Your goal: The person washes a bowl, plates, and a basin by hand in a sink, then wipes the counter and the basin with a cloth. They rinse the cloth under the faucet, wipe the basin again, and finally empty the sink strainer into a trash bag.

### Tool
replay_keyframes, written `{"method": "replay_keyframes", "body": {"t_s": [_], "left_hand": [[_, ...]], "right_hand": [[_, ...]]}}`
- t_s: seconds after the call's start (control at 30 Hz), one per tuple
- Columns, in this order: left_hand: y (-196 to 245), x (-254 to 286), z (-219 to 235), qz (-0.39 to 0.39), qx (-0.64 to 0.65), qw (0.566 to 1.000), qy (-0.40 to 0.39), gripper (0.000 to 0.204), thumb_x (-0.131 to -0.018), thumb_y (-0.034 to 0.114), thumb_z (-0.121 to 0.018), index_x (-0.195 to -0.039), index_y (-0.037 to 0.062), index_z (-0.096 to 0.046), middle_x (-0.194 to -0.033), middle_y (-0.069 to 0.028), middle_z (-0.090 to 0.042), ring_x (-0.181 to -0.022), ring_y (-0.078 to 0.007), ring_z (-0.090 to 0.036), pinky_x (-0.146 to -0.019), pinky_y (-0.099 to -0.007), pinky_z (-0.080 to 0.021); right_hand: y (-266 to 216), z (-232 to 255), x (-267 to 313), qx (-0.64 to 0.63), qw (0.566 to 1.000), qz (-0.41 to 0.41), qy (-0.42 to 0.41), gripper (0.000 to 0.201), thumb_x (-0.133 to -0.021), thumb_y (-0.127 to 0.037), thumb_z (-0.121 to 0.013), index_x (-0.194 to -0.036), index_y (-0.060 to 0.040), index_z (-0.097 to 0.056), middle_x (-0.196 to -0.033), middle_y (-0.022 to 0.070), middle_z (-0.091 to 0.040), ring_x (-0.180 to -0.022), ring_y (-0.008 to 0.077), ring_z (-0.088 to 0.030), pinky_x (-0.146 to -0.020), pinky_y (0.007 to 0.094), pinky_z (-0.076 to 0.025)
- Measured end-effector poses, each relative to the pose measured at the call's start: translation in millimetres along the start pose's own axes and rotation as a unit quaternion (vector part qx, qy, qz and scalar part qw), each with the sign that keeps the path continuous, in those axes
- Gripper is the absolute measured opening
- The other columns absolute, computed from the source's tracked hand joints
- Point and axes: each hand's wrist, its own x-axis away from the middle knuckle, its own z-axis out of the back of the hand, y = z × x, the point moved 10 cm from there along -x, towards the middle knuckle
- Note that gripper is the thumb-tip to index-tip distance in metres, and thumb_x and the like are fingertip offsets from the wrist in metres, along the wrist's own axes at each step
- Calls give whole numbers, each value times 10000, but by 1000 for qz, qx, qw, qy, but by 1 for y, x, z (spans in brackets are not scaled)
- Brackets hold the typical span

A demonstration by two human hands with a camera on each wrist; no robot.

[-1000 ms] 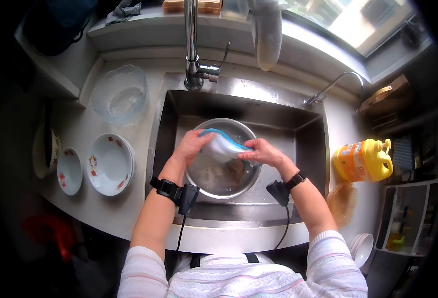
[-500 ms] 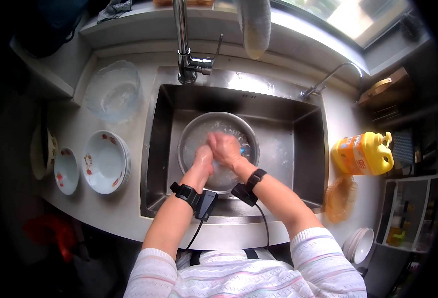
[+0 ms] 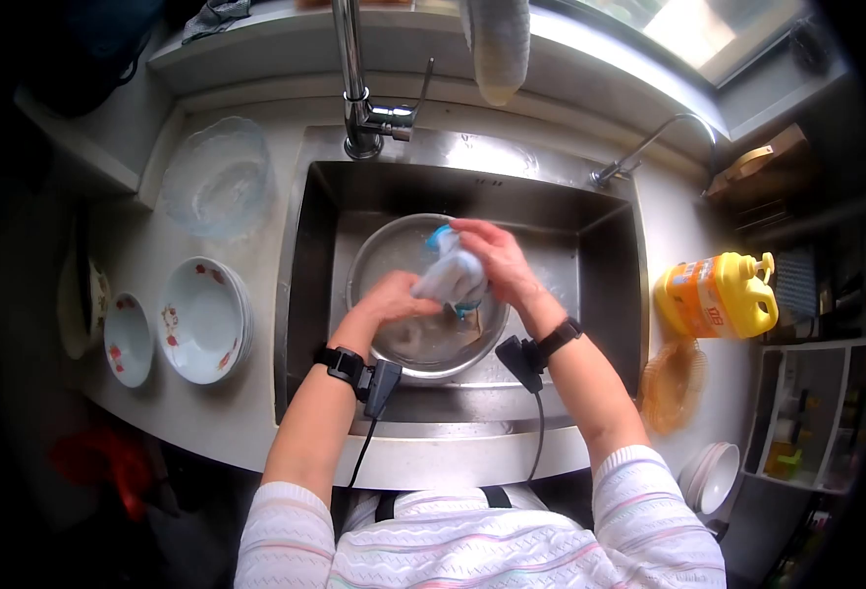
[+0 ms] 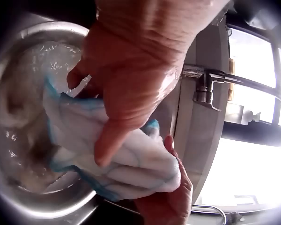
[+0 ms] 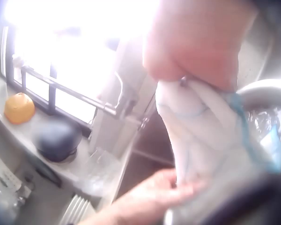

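A wet white dishcloth (image 3: 453,279) with blue edging is stretched between both hands over a round metal basin (image 3: 421,371). My left hand (image 3: 394,299) pinches its near left end; in the left wrist view the thumb lies over the cloth (image 4: 126,159) and the fingers go behind its edge. Gripping the far right end is my right hand (image 3: 497,260), its fingers at the bunched cloth (image 5: 201,126) in the right wrist view. Cloudy water (image 3: 394,265) fills the basin, with pale and brownish cloth-like shapes under the surface.
The basin stands in a steel sink (image 3: 570,373) beneath a chrome faucet (image 3: 362,128). To the left are a glass bowl (image 3: 219,182) and stacked flowered bowls (image 3: 197,319). A yellow jug (image 3: 718,296) and an amber ribbed dish (image 3: 674,388) stand on the right.
A second ago both hands held the cloth spread by its blue edge. Half a second ago they were together low in the basin; now they are apart and raised with the cloth bunched between them.
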Motion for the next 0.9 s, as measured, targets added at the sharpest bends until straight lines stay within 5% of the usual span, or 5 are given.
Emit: {"method": "replay_keyframes", "body": {"t_s": [0.23,0.37,0.6,0.7,0.9], "left_hand": [[-45,-6,36,-16,290,944,156,241,-733,148,-656,-921,3,-615,-873,-66,-625,-798,-159,-574,-751,-284,-445],[-52,-19,18,-37,504,852,140,221,-815,160,-606,-978,12,-584,-943,-73,-614,-835,-169,-584,-754,-297,-466],[-78,-45,-28,-56,685,724,62,459,-840,430,-536,-1028,11,-554,-944,-105,-580,-869,-208,-565,-700,-344,-470],[-72,-10,-33,142,528,799,250,427,-849,408,-523,-1012,15,-556,-935,-104,-581,-837,-203,-568,-657,-338,-469],[-39,-21,22,-19,418,886,200,268,-813,217,-618,-933,-19,-575,-869,-95,-614,-765,-166,-595,-686,-299,-489]], "right_hand": [[53,30,19,367,917,-130,-85,373,-680,-334,-754,-834,-30,-604,-807,59,-584,-712,128,-525,-623,265,-430],[65,28,3,173,973,-149,-35,189,-719,-193,-648,-794,-42,-563,-768,57,-577,-679,121,-518,-595,263,-429],[10,-73,14,385,906,166,63,232,-777,-242,-559,-852,-22,-546,-775,186,-596,-736,320,-594,-646,396,-467],[29,-53,-1,516,846,74,110,243,-832,-271,-496,-835,-35,-555,-815,223,-595,-791,402,-566,-702,440,-456],[32,24,-18,552,811,7,193,339,-827,-360,-505,-822,-32,-590,-791,205,-615,-789,382,-587,-700,433,-464]]}}
